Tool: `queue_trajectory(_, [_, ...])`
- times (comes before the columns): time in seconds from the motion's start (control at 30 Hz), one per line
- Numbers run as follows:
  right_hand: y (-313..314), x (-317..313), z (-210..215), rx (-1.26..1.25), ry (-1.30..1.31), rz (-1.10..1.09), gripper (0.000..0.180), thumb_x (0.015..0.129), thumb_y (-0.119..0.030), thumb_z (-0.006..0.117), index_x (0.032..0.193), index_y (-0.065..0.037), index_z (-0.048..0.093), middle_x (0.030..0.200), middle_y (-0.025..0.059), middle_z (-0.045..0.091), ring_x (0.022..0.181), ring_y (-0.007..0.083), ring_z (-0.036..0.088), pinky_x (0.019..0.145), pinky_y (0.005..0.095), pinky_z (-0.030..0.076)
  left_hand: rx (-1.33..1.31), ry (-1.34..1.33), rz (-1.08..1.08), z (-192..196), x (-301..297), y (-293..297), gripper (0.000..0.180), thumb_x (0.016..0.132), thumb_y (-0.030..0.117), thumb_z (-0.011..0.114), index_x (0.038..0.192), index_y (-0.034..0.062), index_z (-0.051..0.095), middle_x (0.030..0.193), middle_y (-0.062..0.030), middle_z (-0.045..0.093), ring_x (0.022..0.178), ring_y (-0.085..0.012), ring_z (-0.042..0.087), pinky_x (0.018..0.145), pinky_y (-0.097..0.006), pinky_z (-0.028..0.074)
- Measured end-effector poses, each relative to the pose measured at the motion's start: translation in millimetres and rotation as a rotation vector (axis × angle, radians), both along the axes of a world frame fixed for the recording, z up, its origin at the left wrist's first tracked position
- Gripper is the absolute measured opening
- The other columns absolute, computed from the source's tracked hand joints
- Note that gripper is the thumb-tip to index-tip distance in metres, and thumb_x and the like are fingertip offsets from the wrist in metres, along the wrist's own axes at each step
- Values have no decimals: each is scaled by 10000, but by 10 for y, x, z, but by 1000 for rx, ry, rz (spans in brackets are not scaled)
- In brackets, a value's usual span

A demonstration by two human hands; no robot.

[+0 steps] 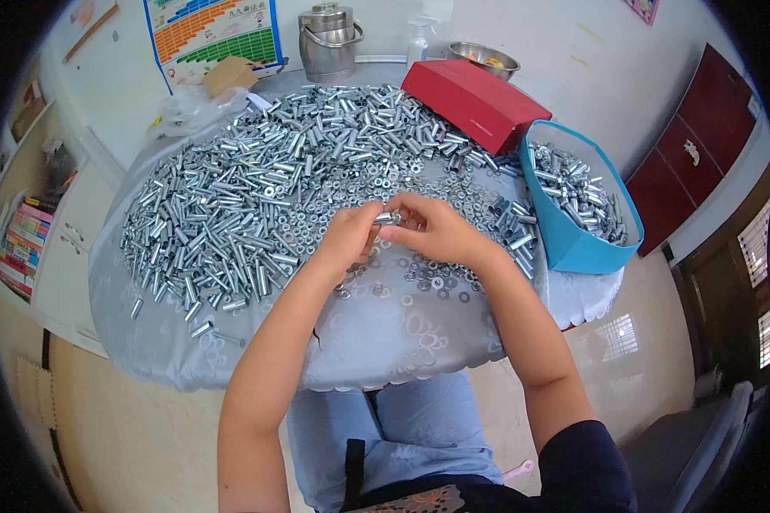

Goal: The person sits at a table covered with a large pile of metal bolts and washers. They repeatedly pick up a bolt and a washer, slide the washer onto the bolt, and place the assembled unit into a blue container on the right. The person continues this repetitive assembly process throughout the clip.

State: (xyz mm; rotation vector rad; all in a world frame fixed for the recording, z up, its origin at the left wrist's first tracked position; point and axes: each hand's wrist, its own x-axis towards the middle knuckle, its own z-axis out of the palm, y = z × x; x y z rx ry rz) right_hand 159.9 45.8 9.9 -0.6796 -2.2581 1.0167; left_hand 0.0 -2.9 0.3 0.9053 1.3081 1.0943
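Observation:
Over the middle of the table, my left hand [349, 238] and my right hand [436, 227] meet at their fingertips. Between them lies a short shiny metal sleeve [387, 219], pinched from both sides; whether a bolt sits inside it I cannot tell. Some fingers of each hand are hidden behind the knuckles. Below and around the hands are loose washers [437, 282] and nuts [316, 205]. A big heap of metal sleeves and bolts [222, 205] spreads to the left and back.
A blue fabric bin [549, 244] full of metal sleeves stands at the right edge, beside a red box [475, 98]. Behind are a metal pail [329, 51], a spray bottle [417, 43], a steel bowl [496, 61] and a plastic bag [192, 111]. A silvery cloth [359, 342] covers the table.

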Motion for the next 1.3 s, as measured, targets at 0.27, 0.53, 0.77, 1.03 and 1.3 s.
queue_trajectory(0.27, [-23, 17, -12, 34, 124, -21, 286, 829, -291, 593, 887, -11, 612, 566, 4, 486, 524, 64, 414, 477, 241, 361, 11, 14, 38, -2, 46, 2, 345, 826, 355, 485, 586, 118, 411, 494, 67, 311, 398, -41, 245, 364, -220, 191])
queue_trajectory(0.53, [-17, -8, -35, 57, 171, -46, 324, 866, -300, 534, 730, -11, 586, 533, 5, 485, 494, 78, 430, 471, 242, 371, 29, 38, 9, -36, 6, 37, 348, 846, 343, 471, 578, 142, 375, 490, 79, 287, 390, -35, 237, 357, -219, 197])
queue_trajectory(0.77, [56, 30, -9, -284, -47, 59, 323, 875, -305, 521, 748, -9, 551, 565, 3, 487, 494, 68, 437, 447, 241, 360, 55, -20, 15, -21, -9, 0, 342, 815, 314, 481, 558, 95, 423, 481, 45, 336, 390, -53, 255, 369, -233, 191])
queue_trajectory(1.03, [34, 57, 38, -423, -41, 87, 386, 893, -345, 482, 690, -23, 546, 552, -4, 481, 470, 65, 445, 429, 226, 354, 25, -24, -49, 29, 23, -22, 323, 822, 300, 461, 564, 112, 411, 497, 58, 329, 400, -48, 251, 373, -231, 193])
queue_trajectory(1.3, [2, 34, 37, -298, 2, 47, 347, 848, -339, 554, 774, -2, 590, 571, 16, 501, 542, 73, 448, 496, 237, 372, 40, -10, -72, 7, 34, -24, 334, 835, 329, 450, 598, 94, 449, 496, 66, 302, 402, -53, 241, 380, -234, 206])
